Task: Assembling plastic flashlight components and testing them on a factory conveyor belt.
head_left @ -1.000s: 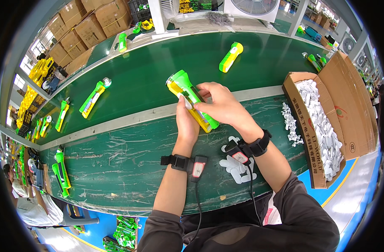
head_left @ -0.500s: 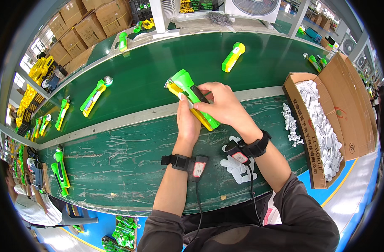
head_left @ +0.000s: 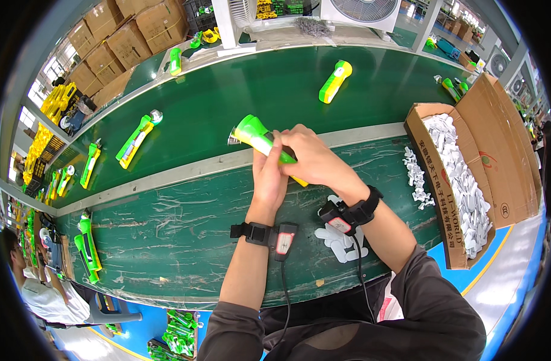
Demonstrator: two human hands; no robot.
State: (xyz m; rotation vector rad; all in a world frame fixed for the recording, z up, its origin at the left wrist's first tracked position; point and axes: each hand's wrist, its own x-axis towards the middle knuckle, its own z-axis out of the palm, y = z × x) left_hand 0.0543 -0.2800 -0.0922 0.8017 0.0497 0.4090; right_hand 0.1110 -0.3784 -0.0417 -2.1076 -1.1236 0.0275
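Note:
A green and yellow flashlight (head_left: 251, 130) is held between my two hands at the workbench's far edge, its wide head pointing up and left. My left hand (head_left: 269, 180) grips it from below and the left, with the thumb lying along its side. From the right, my right hand (head_left: 314, 157) wraps over the body, fingers bent and pressed against it. A white patch shows on the flashlight beside the left thumb; whether it is a separate piece I cannot tell. My fingers hide most of the handle.
Flat white plastic pieces (head_left: 340, 243) lie below my right wrist. Small white parts (head_left: 417, 180) sit beside an open cardboard box (head_left: 435, 198) of more white pieces. Several flashlights (head_left: 336, 81) rest on the green conveyor (head_left: 209, 108); two more (head_left: 87, 246) lie at the bench's left. A person (head_left: 52, 298) sits far left.
The flashlight has tipped over and turned, its head lower and further left. My right hand has closed further over its body, covering the dark strip that showed before.

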